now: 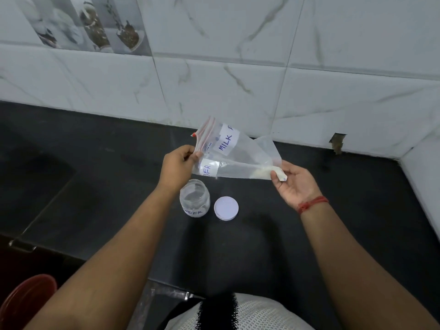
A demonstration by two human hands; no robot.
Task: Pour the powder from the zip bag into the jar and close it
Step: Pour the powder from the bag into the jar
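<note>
Left hand (177,163): fingers pinch the zip end of the clear plastic zip bag (238,158).
Right hand (294,184): fingers grip its bottom corner.
Jar: small clear open jar (194,198) stands on the black worktop (333,222).

home kitchen, black stone counter (238,246), marble-look wall tiles (238,79), food-picture tile (95,27)

Bench (309,246): black, runs to tiled wall.
Jar (194,198): upright, open, on bench.
Lid (226,208): white, flat on bench just beside jar, on its R.

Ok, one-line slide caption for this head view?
Both hands, left and right, hold the clear plastic zip bag above the open clear jar; round white lid lies beside it.
</note>
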